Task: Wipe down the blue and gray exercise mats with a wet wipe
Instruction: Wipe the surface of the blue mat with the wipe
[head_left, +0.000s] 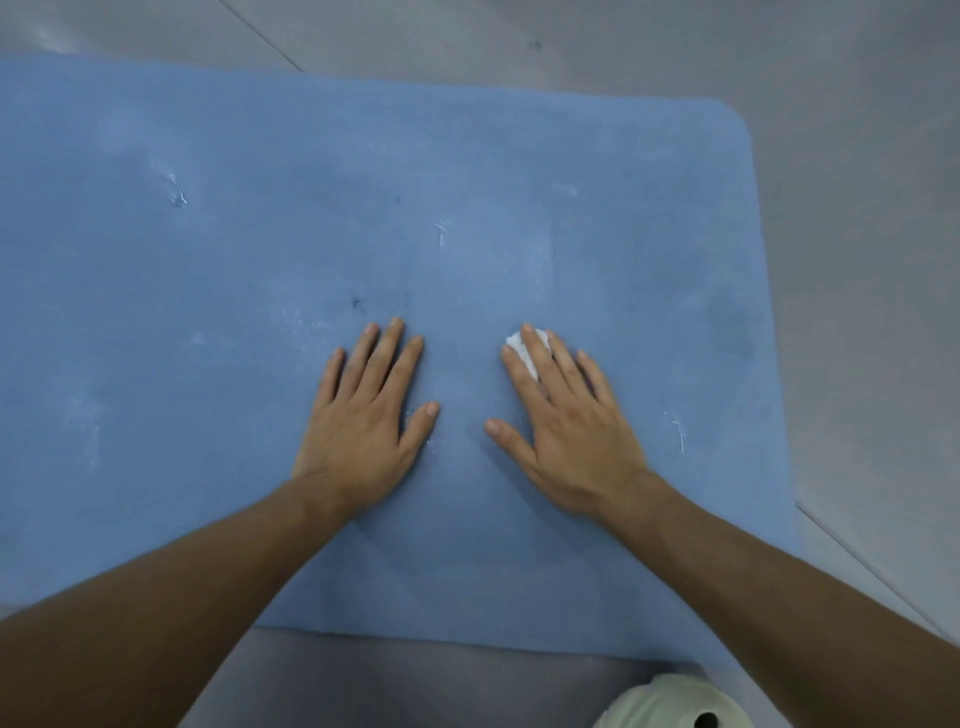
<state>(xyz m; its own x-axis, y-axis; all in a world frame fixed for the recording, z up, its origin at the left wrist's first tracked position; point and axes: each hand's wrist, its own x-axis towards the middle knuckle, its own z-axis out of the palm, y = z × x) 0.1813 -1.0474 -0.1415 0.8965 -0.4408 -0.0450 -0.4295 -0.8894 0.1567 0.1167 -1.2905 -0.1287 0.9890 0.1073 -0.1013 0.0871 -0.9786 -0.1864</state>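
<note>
The blue exercise mat fills most of the head view, with pale smears and a few dark specks on it. My left hand lies flat on the mat, fingers straight and spread. My right hand also lies flat, its straight fingers pressing a crumpled white wet wipe onto the mat; only a small part of the wipe shows between the fingers. A gray mat shows along the bottom edge, below the blue one.
Gray floor surrounds the blue mat at the top and right. A pale greenish-white object with a dark hole sits at the bottom right, near my right forearm.
</note>
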